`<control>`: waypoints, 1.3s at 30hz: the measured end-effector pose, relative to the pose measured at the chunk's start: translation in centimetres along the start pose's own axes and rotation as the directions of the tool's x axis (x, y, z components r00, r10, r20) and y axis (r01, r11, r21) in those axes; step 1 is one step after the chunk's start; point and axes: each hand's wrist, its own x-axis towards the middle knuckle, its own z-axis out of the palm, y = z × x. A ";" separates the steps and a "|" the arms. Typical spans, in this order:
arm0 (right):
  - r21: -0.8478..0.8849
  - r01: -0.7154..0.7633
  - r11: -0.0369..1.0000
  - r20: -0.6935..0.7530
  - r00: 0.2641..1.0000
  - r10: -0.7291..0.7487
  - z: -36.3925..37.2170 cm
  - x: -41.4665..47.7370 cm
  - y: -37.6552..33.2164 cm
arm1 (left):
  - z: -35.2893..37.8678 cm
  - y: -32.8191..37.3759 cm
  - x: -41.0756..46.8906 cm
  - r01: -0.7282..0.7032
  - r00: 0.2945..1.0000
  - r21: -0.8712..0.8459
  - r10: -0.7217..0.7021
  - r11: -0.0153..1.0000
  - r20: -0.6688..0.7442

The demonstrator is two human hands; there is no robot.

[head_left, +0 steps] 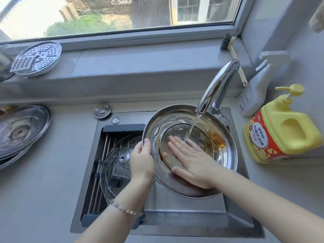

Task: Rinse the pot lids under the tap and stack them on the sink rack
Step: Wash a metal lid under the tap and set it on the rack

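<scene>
A steel-rimmed pot lid (226, 155) with a glass centre is held tilted over the sink, underside up, with brown grease along its inner ring. My left hand (141, 159) grips its left rim. My right hand (189, 160) lies flat, fingers spread, on the glass centre. Water runs from the chrome tap (217, 88) onto the lid just past my fingertips. A clear glass lid (114, 171) with a metal knob lies on the sink rack (103, 151) at the sink's left side, partly hidden by my left arm.
Dirty lids (22, 134) are stacked on the counter at far left. A perforated steamer plate (37, 57) sits on the window ledge. A yellow detergent jug (280, 130) and white spray bottle (254, 88) stand right of the sink. A brush (229, 44) leans in the window corner.
</scene>
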 end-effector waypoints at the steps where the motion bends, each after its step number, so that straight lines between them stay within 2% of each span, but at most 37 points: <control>1: 0.022 -0.053 0.998 -0.040 0.998 0.054 -0.2 0.4 -0.1 | 0.2 -0.1 -0.1 -0.009 1.000 0.005 0.009 1.000 0.008; 3: 0.047 -0.093 0.995 -0.070 0.993 0.096 0.0 1.2 -1.2 | 0.3 -0.1 -0.2 -0.026 0.999 -0.001 0.026 1.000 0.032; 7: -0.039 0.215 0.976 -0.077 0.973 -0.217 1.2 0.8 -2.8 | -0.5 0.2 0.6 -0.045 0.999 -0.059 0.047 0.997 0.024; 8: -0.097 0.230 0.968 -0.079 0.968 -0.238 1.2 0.7 -2.4 | -0.6 0.3 0.7 -0.047 0.999 -0.065 0.049 0.997 0.024; 10: -0.153 0.135 0.979 -0.179 0.970 -0.162 0.4 1.5 -1.7 | -0.4 0.3 0.5 -0.060 0.997 -0.072 0.063 0.996 0.042; 12: -0.062 -0.043 0.997 -0.280 0.960 0.024 -0.9 2.8 -1.3 | 0.1 0.1 0.1 -0.084 0.992 -0.047 0.088 0.995 0.095; 14: 0.033 -0.137 0.990 -0.295 0.945 0.141 -1.4 3.7 -1.4 | 0.3 0.3 0.0 -0.105 0.988 -0.028 0.107 0.994 0.112; 15: 0.054 -0.113 0.992 -0.289 0.949 0.124 -1.5 3.6 -1.9 | 0.3 0.4 0.2 -0.112 0.988 -0.033 0.115 0.993 0.100; 18: -0.073 0.138 0.988 -0.305 0.940 -0.154 0.1 1.9 -2.7 | -0.3 0.9 0.9 -0.163 0.986 0.003 0.163 0.987 0.035; 19: -0.124 0.176 0.976 -0.320 0.925 -0.207 0.6 1.5 -2.3 | -0.4 0.9 1.0 -0.182 0.983 0.037 0.181 0.983 0.031; 21: -0.147 0.169 0.974 -0.389 0.896 -0.215 0.7 1.5 -0.9 | -0.4 0.9 1.1 -0.225 0.973 0.080 0.220 0.971 0.074; 24: -0.042 0.110 0.993 -0.520 0.846 -0.116 0.4 2.1 -0.2 | 0.1 0.9 1.0 -0.256 0.958 0.113 0.236 0.960 0.163; 26: 0.065 0.021 0.998 -0.557 0.830 0.019 0.1 2.5 -0.1 | 0.4 0.8 0.6 -0.264 0.952 0.124 0.237 0.957 0.194; 27: 0.158 -0.062 0.986 -0.546 0.826 0.139 -0.3 2.7 0.3 | 0.5 0.7 0.4 -0.261 0.951 0.128 0.233 0.957 0.204; 29: 0.361 -0.260 0.896 -0.445 0.796 0.410 -1.1 2.6 1.4 | 0.5 0.5 0.0 -0.248 0.954 0.157 0.214 0.956 0.208; 30: 0.395 -0.319 0.862 -0.407 0.780 0.475 -1.3 2.4 1.9 | 0.4 0.4 -0.2 -0.240 0.958 0.166 0.205 0.957 0.203; 31: 0.375 -0.338 0.863 -0.390 0.788 0.477 -1.0 2.1 2.1 | 0.3 0.3 -0.2 -0.228 0.961 0.169 0.194 0.959 0.197; 35: 0.247 -0.190 0.950 -0.332 0.905 0.268 -0.3 1.1 1.2 | 0.0 -0.3 -0.5 -0.228 0.956 0.206 0.178 0.952 0.233; 37: 0.161 -0.053 0.986 -0.346 0.932 0.107 -0.4 1.1 0.6 | 0.0 -0.8 -0.8 -0.249 0.947 0.257 0.180 0.934 0.265; 39: 0.030 0.094 0.995 -0.364 0.928 -0.077 -0.2 1.4 0.3 | 0.1 -1.2 -0.8 -0.253 0.942 0.256 0.177 0.933 0.284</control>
